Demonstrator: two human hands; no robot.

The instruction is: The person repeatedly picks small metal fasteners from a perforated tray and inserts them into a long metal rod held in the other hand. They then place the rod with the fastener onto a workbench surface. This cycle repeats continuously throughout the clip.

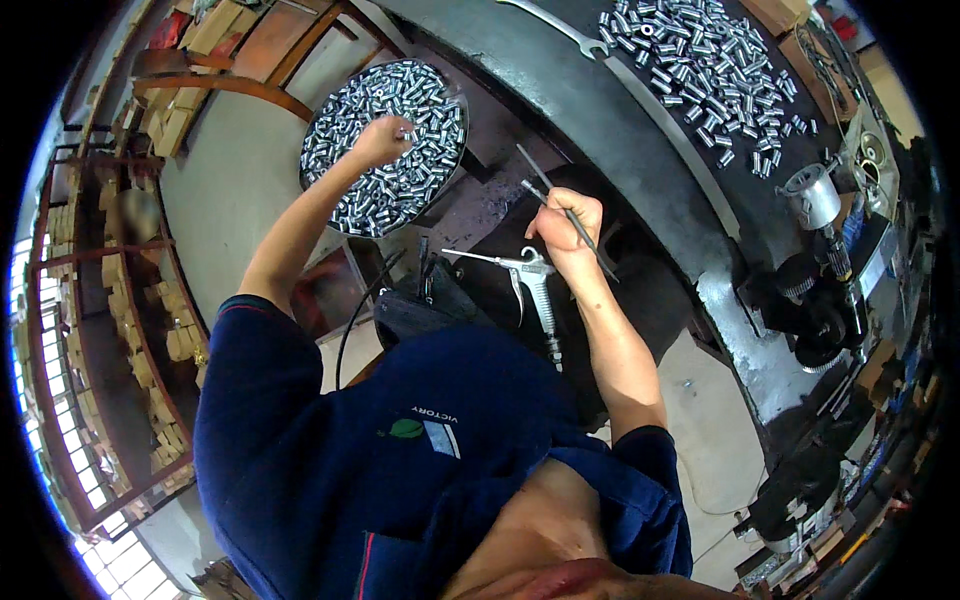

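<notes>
Over a round tray (466, 128) heaped with small shiny metal sleeves (385, 205), my left hand (382, 141) is closed in a pinch. A bright sleeve end shows at its fingertips. My right hand (570, 222), in front of the bench edge, is wrapped round a thin grey metal rod (532, 163) that slants through the fist. A second, shorter rod end (533, 188) also sticks out of this fist; its other end is hidden. Just below the right hand, a grey air blow gun (538, 290) lies on dark cloth, its thin nozzle pointing left.
On the dark workbench (640, 170) at right lie a pile of metal sleeves (705, 75), a wrench (560, 25) and a hand-cranked metal device (825, 260). A wooden chair (225, 85) stands beyond the tray. Shelves (125, 300) with brown packets line the left.
</notes>
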